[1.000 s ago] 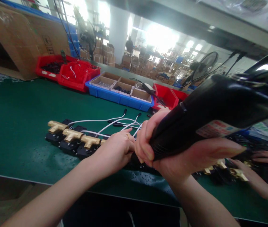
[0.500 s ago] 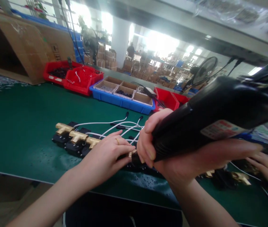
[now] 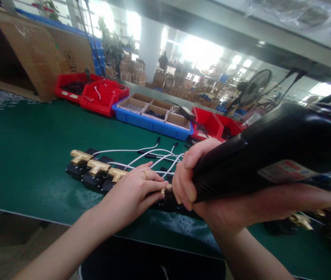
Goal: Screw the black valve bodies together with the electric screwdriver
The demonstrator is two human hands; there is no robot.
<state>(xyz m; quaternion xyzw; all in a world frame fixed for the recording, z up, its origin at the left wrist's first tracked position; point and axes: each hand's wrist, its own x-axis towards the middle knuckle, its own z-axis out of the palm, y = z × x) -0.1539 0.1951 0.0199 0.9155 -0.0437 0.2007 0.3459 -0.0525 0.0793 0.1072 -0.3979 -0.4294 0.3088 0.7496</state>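
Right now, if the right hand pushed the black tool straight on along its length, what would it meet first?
Most likely the brass fitting at the tool's tip, which the left hand steadies; the right hand points it down-left there. Depth is hard to judge.

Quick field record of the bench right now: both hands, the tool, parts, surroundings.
Left hand: flat on a brass fitting in the row, ring on one finger
Right hand: wrapped around black power tool
Tool tip: hidden behind the hands
Brass fittings: lined up on black bases, white wires trailing
Bench: green mat
Behind: blue tray, red bins
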